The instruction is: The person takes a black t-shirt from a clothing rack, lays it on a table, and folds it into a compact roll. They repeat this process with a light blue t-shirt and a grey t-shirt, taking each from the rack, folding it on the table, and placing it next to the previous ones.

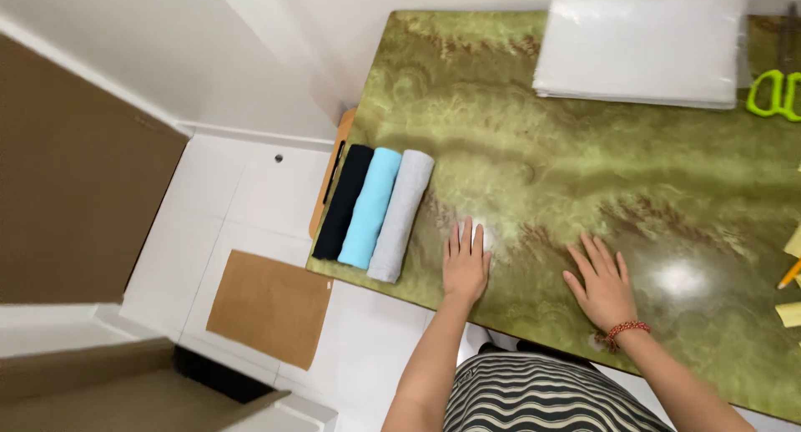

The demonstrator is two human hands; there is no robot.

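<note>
Green marbled table (pixel 584 173) lies under both my palms. My left hand (pixel 465 265) rests flat, fingers together and spread open on nothing, just right of the grey rolled towel (pixel 401 215). My right hand (pixel 602 286) is flat too, holding nothing. Grey, blue (pixel 370 207) and black (pixel 343 202) rolls lie side by side, touching, long axes running near to far.
</note>
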